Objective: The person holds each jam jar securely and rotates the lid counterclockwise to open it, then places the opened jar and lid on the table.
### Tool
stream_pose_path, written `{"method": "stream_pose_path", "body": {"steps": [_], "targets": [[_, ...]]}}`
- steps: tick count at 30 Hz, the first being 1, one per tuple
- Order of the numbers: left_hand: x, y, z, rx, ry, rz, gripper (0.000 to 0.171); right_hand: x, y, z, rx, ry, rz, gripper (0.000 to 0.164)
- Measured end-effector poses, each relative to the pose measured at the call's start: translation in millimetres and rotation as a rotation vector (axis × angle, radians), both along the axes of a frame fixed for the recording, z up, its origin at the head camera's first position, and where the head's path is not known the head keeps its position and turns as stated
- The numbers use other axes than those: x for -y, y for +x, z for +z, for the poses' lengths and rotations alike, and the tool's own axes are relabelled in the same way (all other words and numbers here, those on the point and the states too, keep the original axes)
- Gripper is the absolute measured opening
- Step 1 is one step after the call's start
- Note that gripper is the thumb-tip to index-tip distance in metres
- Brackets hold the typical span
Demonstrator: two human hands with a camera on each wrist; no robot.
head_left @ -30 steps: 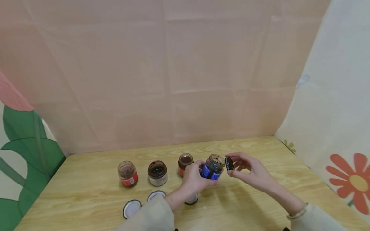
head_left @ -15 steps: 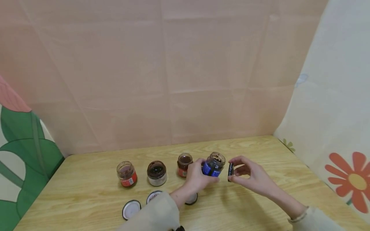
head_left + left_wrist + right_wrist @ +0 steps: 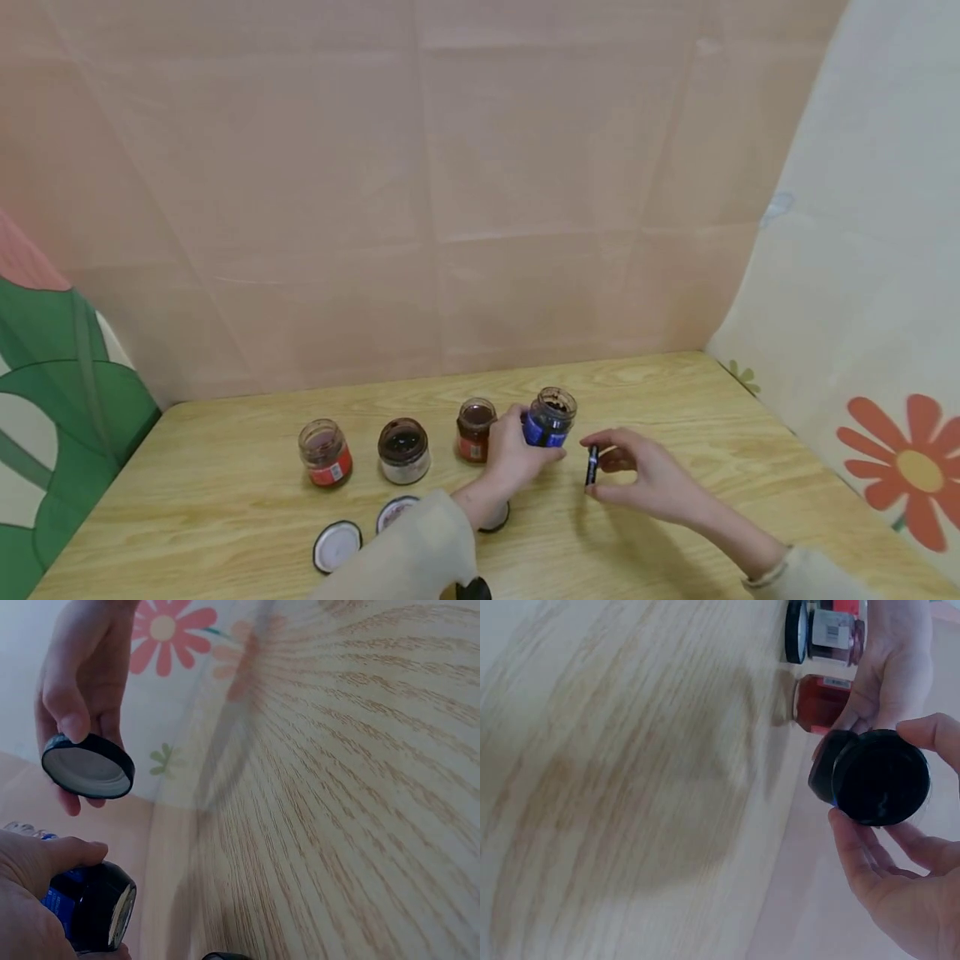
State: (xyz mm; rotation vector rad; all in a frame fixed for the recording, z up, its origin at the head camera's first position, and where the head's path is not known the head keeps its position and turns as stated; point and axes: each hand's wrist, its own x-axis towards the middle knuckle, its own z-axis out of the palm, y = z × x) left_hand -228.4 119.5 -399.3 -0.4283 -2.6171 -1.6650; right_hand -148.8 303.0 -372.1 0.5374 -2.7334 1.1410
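Observation:
My left hand (image 3: 512, 458) grips an open glass jar (image 3: 550, 423) with a blue label and dark contents. In the left wrist view, the jar's base shows off the wooden table. To the right of it, my right hand (image 3: 647, 477) pinches a black jar lid (image 3: 592, 465) by its rim. The lid stands on edge, apart from the jar; its pale inside (image 3: 86, 769) shows in the left wrist view. Just left of my left hand stands an open red-labelled jar (image 3: 474, 433), partly covered by the hand.
Two more open jars stand on the table (image 3: 225, 467) at left: one red-labelled jar (image 3: 327, 457) and one pale-bottomed jar (image 3: 405, 454). In front lie upturned lids: a left lid (image 3: 337, 547), a middle lid (image 3: 393, 510) and a right lid (image 3: 497, 518), the latter two partly behind the left arm.
The lid in my right hand has come down lower and turned edge-on, with a wider gap to the jar. The blue-labelled jar has shifted slightly away and tilts less.

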Motion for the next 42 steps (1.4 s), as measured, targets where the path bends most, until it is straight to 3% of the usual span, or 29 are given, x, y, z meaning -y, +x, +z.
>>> {"method": "stream_pose_path", "body": {"steps": [7, 20, 30, 37, 42], "targets": [[-3, -5.6, -4.5, -0.012, -0.001, 0.015, 0.059, 1, -1.6, -9.4, 0.02, -0.031, 0.045, 0.057], [-11, -12.5, -16.3, -0.058, -0.05, 0.031, 0.058, 9, -1.3, -16.9, 0.096, -0.03, -0.014, 0.056], [-13, -11.2, -24.8, -0.066, -0.086, 0.051, 0.056, 14, 0.6, -26.8, 0.204, -0.13, -0.005, 0.058], [-14, -12.4, -25.3, -0.028, -0.071, 0.061, 0.056, 19, 0.1, -30.6, 0.233, -0.109, -0.006, 0.063], [-16, -15.8, -24.7, -0.031, -0.051, 0.061, 0.052, 19, -1.7, -34.1, 0.201, -0.05, -0.006, 0.063]]}}
